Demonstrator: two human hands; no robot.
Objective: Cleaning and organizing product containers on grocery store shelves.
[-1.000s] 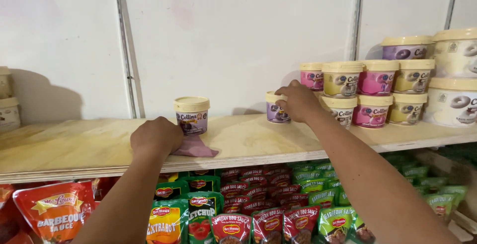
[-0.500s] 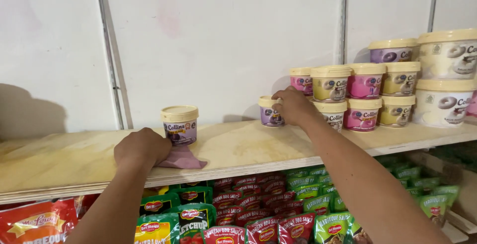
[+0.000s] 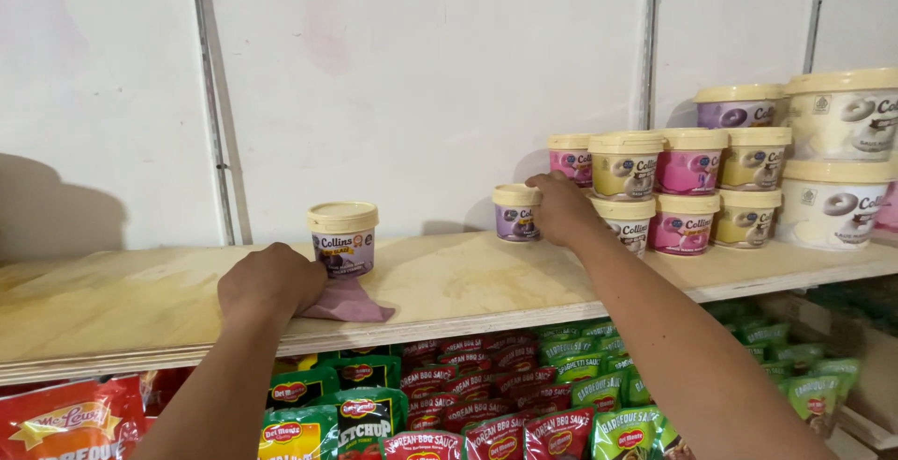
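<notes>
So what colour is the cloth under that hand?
The cloth is pinkish-mauve, seen in the head view.

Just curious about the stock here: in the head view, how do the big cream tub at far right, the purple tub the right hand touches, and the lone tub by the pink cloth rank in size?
1. Big cream tub, clearly largest.
2. Lone tub by the pink cloth and the purple tub at the right hand: alike; the lone one only looks slightly bigger, perhaps from nearness.

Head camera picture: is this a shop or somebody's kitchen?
Probably a shop. The wooden shelf carries stacks of matching tubs, and rows of sauce pouches fill the shelf below.
</notes>
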